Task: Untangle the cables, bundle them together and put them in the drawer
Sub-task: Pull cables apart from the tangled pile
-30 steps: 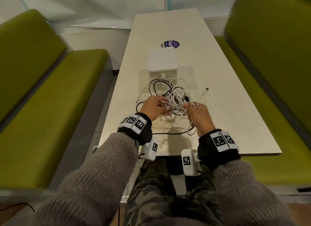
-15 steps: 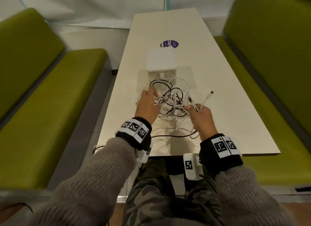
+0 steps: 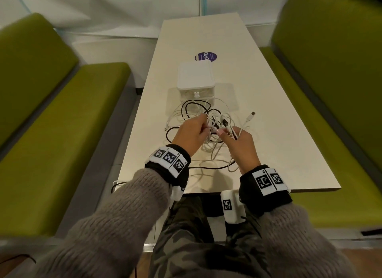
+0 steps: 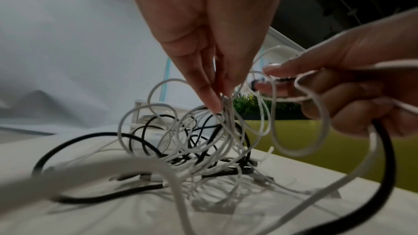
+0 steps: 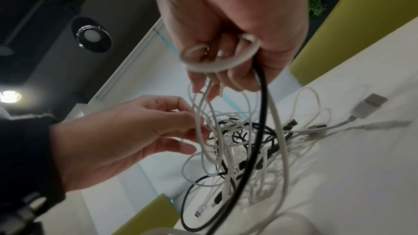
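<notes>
1. A long cream table (image 3: pixel 268 133) is seen between two green benches.
2. A white drawer box (image 3: pixel 195 77), a tangle of cables (image 3: pixel 208 116) and a purple sticker (image 3: pixel 205 56) are carried on it.

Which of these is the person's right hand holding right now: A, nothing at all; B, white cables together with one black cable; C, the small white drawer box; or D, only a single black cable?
B: in the right wrist view the right hand curls its fingers round looped white cables and one black cable, which hang down to the tangle on the cream table.
</notes>
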Motion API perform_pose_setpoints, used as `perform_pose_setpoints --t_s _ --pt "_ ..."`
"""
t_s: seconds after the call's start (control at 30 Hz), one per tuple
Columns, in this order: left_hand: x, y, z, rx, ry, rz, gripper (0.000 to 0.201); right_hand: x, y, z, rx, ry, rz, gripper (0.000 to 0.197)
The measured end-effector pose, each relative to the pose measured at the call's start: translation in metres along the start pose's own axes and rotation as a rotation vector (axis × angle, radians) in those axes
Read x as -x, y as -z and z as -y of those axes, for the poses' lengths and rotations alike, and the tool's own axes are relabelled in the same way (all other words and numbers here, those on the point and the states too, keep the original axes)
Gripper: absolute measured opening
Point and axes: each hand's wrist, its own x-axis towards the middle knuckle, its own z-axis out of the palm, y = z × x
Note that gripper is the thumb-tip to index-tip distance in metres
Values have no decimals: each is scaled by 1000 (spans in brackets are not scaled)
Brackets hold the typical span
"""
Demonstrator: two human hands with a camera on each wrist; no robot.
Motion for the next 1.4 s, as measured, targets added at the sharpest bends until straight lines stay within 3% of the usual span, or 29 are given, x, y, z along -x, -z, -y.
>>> perform_pose_setpoints --t_s 0.07,0.2,0.3,0.37,0.43,0.63,0.8,0.93,1.03,1.13,1.23,1.4 --pt "1 4 3 101 73 -24 13 -1 2 -4 85 25 -20 9" --pt "1 8 7 331 225 5 24 -6 -9 -8 355 48 -31 37" --pt "1 8 8 364 256 32 28 -9 -24 -7 469 20 -70 54" --pt "2 10 10 359 263 58 28 -11 -28 -6 550 -2 -106 51" --pt "2 12 12 391 269 91 27 -11 -28 -4 585 -5 -123 35" --pt "7 11 16 476 244 73 30 -19 -19 -6 449 -60 -202 23" --pt "2 19 12 705 305 -80 19 -22 -16 -9 277 -41 -67 22" --pt "0 27 20 748 373 -194 15 -21 -4 -11 42 -60 -27 21" --pt "2 30 22 864 461 -110 14 -17 8 -11 -65 -63 -77 19" --pt "3 25 26 728 485 -76 15 -13 12 -10 -126 -77 -86 17" --pt "3 22 27 520 404 -100 15 -7 9 -8 -109 -73 -34 15" --pt "1 22 14 440 286 -1 12 -8 -9 -13 32 -87 45 16"
